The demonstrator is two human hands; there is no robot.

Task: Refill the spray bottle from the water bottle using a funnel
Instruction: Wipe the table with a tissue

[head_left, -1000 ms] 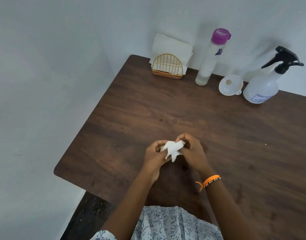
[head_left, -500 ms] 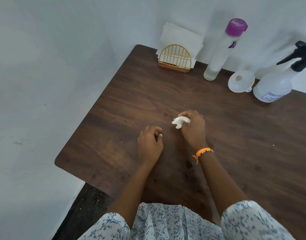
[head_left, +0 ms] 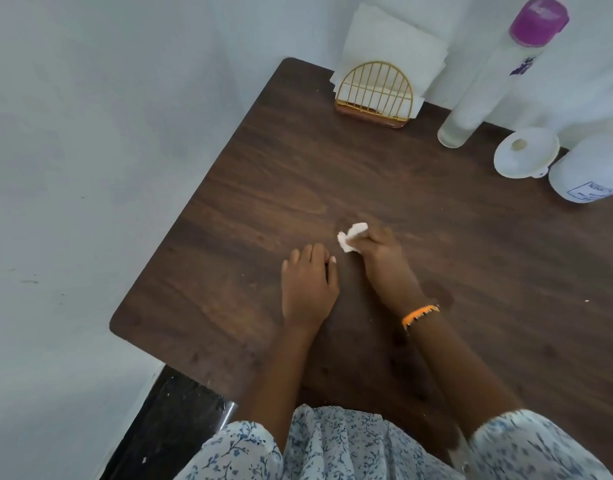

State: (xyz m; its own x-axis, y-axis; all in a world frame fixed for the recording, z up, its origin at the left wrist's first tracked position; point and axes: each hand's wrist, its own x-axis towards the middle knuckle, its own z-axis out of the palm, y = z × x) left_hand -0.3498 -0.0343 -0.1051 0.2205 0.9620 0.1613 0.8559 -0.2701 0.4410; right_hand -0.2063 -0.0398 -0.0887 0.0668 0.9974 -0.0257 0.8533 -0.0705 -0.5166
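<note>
Both hands sit mid-table, right hand (head_left: 381,252) pinching a crumpled white tissue (head_left: 351,237) in a wiping step, left hand (head_left: 308,289) resting flat and holding nothing, while the white plastic funnel (head_left: 525,154), the clear purple-capped water bottle (head_left: 488,77) and the white spray bottle (head_left: 592,171) wait untouched at the far edge, so refilling likely calls next for dropping the tissue and reaching there.

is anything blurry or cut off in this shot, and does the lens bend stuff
Head view: the right hand gripping the crumpled tissue is motion-smeared, while the left hand is sharper; the spray bottle is cropped at the right edge; wide-angle distortion makes the water bottle lean; lighting is soft, with no glare.
</note>
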